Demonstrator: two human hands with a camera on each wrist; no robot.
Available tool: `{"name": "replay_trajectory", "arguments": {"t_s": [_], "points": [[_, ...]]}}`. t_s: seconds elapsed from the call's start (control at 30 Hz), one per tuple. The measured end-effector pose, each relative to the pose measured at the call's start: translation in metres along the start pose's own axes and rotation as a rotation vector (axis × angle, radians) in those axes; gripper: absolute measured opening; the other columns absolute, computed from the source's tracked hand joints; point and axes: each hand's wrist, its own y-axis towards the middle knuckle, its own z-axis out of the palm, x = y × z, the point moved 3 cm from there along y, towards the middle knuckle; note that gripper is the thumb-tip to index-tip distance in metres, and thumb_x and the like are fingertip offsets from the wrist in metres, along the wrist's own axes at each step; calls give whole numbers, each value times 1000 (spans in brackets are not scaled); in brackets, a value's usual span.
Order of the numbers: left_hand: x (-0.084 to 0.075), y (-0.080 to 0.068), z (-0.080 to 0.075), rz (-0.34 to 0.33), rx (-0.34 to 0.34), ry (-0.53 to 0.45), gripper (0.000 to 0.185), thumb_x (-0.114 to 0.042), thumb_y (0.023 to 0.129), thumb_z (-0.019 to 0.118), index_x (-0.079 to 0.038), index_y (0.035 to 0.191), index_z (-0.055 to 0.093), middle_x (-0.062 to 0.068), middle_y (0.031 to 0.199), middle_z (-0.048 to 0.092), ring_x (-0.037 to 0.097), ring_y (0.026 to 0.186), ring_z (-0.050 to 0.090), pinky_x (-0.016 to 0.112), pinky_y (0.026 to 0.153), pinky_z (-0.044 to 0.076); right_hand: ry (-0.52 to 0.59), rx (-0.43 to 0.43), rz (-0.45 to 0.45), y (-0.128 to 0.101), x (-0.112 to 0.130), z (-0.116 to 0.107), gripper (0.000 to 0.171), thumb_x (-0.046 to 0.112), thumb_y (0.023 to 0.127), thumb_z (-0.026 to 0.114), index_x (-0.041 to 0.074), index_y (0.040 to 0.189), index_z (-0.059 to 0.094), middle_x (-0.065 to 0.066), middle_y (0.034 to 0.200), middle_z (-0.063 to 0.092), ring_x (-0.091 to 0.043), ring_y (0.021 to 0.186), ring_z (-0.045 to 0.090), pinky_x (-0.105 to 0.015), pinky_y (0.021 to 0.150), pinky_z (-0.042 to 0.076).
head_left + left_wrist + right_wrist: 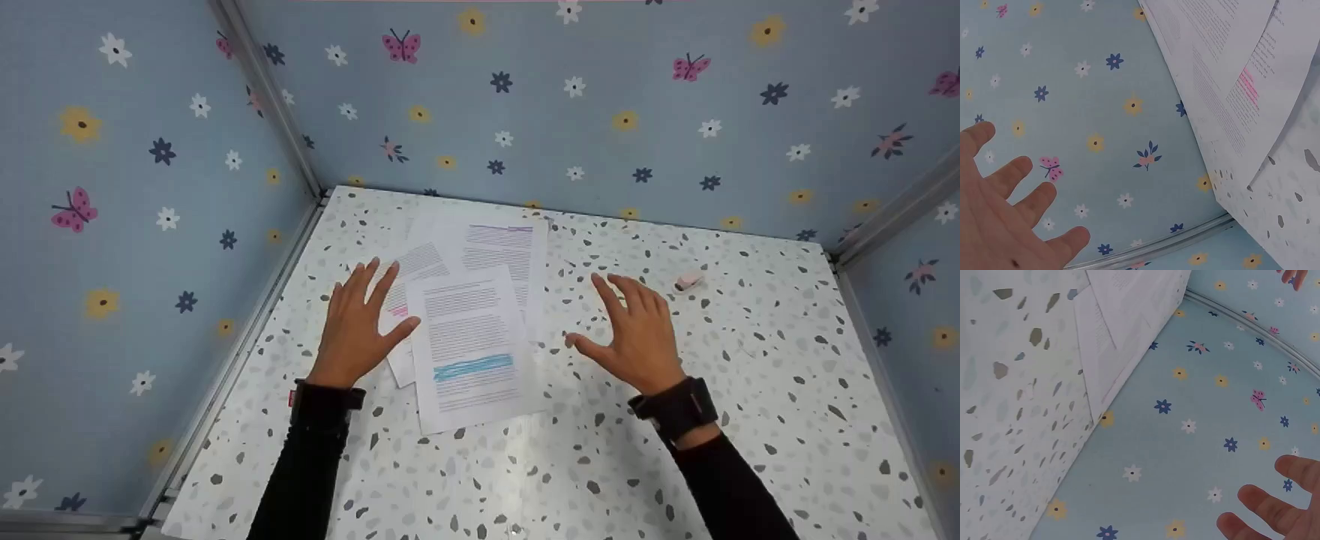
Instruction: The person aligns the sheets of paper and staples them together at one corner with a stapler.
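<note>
1. In the head view, a loose pile of printed sheets (469, 315) is seen lying on the speckled bench (675, 450), toward its left half. The top sheet (471, 349) carries a blue highlighted band; a sheet under it (401, 296) shows a pink mark, and a rear sheet (499, 251) is headed by a purple line.
2. The left hand (360, 326) is held flat with fingers straight and spread, released, at the left edge of the pile; whether it rests on the paper or is held just above it cannot be told. Nothing is grasped.
3. The right hand (634, 334) is likewise released, fingers straight and spread, over bare bench just to the right of the pile, apart from the sheets. A dark band is worn on each wrist over black sleeves.
4. A small pink eraser-like piece (688, 282) lies on the bench, beyond the right hand. The bench is enclosed by walls (600, 112) in pale blue printed with flowers and butterflies. No container is seen.
5. In the left wrist view, the left hand (1005, 225) is shown with fingers spread and empty against the floral wall; the sheets (1241, 90), one with pink highlighting, are seen at the upper right.
6. In the right wrist view, fingertips of the right hand (1275, 506) appear at the lower right, empty; the edges of the sheets (1123, 315) lie on the speckled bench (1005, 410) at the upper left.
</note>
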Motion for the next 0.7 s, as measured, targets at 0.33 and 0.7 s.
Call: {"name": "replay_trajectory", "arguments": {"t_s": [0.33,0.7], "points": [[15,11,1,-165,-105,-125,79,-53,95,65,-20,160,33,14,160,35,36,146,32,64,114,19,50,128,94,54,4,17,92,65,85,70,19,158,38,-18,146,49,-40,132,46,-61,105,35],[39,17,32,-456,-27,-502,71,-34,100,65,-11,158,32,18,143,48,34,122,55,49,95,47,272,344,374,82,-6,73,99,71,86,65,15,160,31,-25,147,47,-42,114,60,-57,81,52]]}}
